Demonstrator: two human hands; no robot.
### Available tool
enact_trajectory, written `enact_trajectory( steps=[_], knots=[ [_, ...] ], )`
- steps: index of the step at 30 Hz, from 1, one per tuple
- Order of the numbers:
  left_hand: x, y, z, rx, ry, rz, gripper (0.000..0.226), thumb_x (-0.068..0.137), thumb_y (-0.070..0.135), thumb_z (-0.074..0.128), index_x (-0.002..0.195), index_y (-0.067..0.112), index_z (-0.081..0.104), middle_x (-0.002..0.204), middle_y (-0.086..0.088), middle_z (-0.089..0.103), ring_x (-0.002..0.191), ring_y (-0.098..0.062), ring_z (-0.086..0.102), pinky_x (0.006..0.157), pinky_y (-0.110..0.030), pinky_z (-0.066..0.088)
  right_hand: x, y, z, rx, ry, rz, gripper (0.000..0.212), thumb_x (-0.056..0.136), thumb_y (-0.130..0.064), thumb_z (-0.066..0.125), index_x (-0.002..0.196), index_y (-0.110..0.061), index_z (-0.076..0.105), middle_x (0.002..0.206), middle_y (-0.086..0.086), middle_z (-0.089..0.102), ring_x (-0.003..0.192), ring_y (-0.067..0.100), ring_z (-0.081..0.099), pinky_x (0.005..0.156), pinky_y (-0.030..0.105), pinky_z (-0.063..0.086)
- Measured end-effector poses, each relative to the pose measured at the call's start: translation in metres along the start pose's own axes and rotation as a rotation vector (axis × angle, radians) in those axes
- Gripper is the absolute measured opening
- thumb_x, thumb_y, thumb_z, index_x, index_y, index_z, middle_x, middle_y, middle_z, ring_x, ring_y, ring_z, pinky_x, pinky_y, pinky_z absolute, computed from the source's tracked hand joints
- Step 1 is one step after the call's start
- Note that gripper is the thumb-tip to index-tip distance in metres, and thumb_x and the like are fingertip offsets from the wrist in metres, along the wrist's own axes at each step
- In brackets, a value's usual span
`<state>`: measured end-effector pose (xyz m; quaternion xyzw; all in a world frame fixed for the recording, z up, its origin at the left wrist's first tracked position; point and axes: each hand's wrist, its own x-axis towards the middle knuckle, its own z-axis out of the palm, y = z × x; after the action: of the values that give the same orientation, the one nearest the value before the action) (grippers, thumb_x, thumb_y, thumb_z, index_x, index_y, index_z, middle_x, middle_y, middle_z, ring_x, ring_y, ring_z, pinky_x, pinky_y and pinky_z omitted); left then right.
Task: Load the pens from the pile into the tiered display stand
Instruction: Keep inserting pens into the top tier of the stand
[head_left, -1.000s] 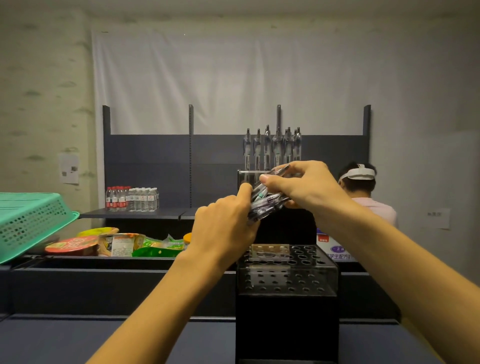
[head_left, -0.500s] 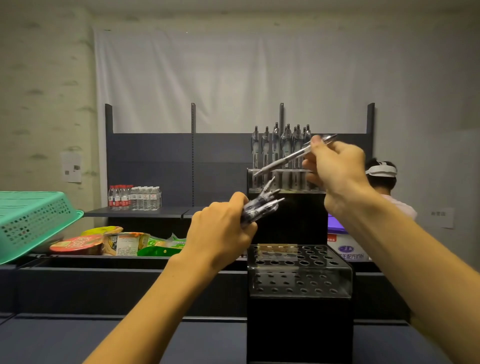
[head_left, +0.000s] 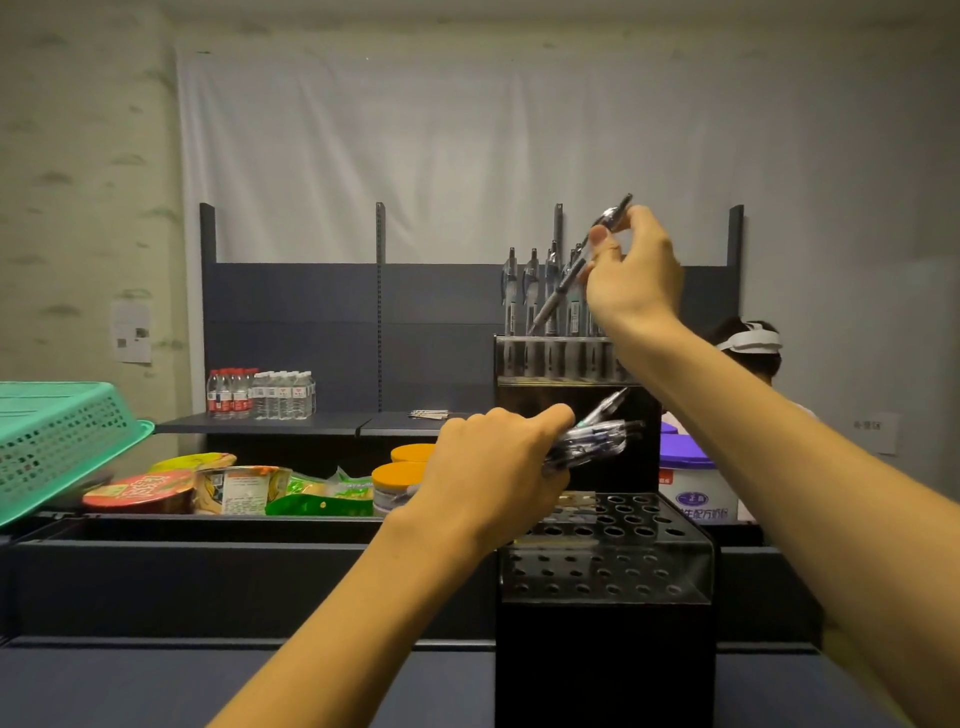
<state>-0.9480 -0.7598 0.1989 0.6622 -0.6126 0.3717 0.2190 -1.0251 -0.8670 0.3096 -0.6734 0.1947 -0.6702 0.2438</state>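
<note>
A black tiered display stand (head_left: 605, 571) with clear perforated tops stands in front of me. Its upper tier (head_left: 550, 358) holds several upright pens (head_left: 524, 291). My right hand (head_left: 631, 275) pinches a single pen (head_left: 563, 283) near its top end. The pen slants down to the left, and its tip is just above the upper tier's holes. My left hand (head_left: 493, 473) grips a bundle of pens (head_left: 592, 441) above the lower tier, whose holes stand empty.
A green plastic basket (head_left: 57, 441) sits at the left. Snack packets and bowls (head_left: 218, 488) and orange-lidded jars (head_left: 400, 475) lie in the bin behind. Water bottles (head_left: 260, 395) stand on a dark shelf. A person with a headset (head_left: 748, 348) is behind the stand.
My right hand pulled one pen out of the bundle, lifted it and tilted it steeper, bringing its tip down to the upper tier. My left hand stayed in place with the bundle.
</note>
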Motion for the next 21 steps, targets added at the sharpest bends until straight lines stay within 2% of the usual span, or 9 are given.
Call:
enact_trajectory(
  steps=[4, 7, 10, 15, 21],
  knots=[
    [-0.001, -0.003, 0.001, 0.008, 0.014, -0.009, 0.019, 0.093, 0.039, 0.047, 0.109, 0.029, 0.045, 0.079, 0.006, 0.058, 0.069, -0.02, 0.053, 0.06, -0.028, 0.035, 0.002, -0.003, 0.009, -0.154, -0.065, -0.087, 0.021, 0.102, -0.018, 0.044, 0.119, -0.012, 0.054, 0.099, 0.001, 0.058, 0.094, 0.021, 0.061, 0.081, 0.034, 0.055],
    [-0.002, -0.004, 0.002, -0.015, 0.019, -0.027, 0.02, 0.092, 0.04, 0.048, 0.109, 0.03, 0.047, 0.082, 0.004, 0.062, 0.07, -0.02, 0.055, 0.06, -0.03, 0.045, 0.004, -0.005, 0.015, -0.241, -0.111, -0.126, 0.022, 0.101, -0.019, 0.046, 0.119, -0.012, 0.057, 0.102, 0.002, 0.061, 0.097, 0.023, 0.061, 0.074, 0.03, 0.048],
    [-0.003, -0.005, 0.004, -0.025, 0.024, -0.04, 0.023, 0.092, 0.042, 0.049, 0.111, 0.03, 0.048, 0.085, 0.005, 0.064, 0.073, -0.018, 0.056, 0.062, -0.03, 0.046, 0.003, -0.004, 0.021, -0.339, -0.184, -0.133, 0.024, 0.099, -0.024, 0.052, 0.118, -0.014, 0.062, 0.109, 0.005, 0.066, 0.096, 0.023, 0.06, 0.073, 0.029, 0.045],
    [-0.004, -0.006, 0.005, -0.034, 0.007, -0.081, 0.022, 0.091, 0.043, 0.049, 0.11, 0.033, 0.047, 0.082, 0.007, 0.059, 0.073, -0.017, 0.053, 0.064, -0.029, 0.045, 0.003, -0.006, 0.022, -0.531, -0.168, -0.168, 0.024, 0.093, -0.036, 0.061, 0.095, -0.012, 0.062, 0.086, 0.002, 0.055, 0.079, 0.021, 0.053, 0.066, 0.029, 0.038],
    [-0.005, -0.005, 0.005, -0.053, -0.037, -0.112, 0.023, 0.09, 0.043, 0.05, 0.111, 0.034, 0.045, 0.089, 0.005, 0.064, 0.078, -0.02, 0.057, 0.069, -0.034, 0.049, 0.006, -0.013, 0.028, -0.649, -0.205, -0.213, 0.024, 0.09, -0.033, 0.066, 0.096, -0.01, 0.062, 0.084, 0.004, 0.052, 0.077, 0.024, 0.053, 0.065, 0.031, 0.039]
  ],
)
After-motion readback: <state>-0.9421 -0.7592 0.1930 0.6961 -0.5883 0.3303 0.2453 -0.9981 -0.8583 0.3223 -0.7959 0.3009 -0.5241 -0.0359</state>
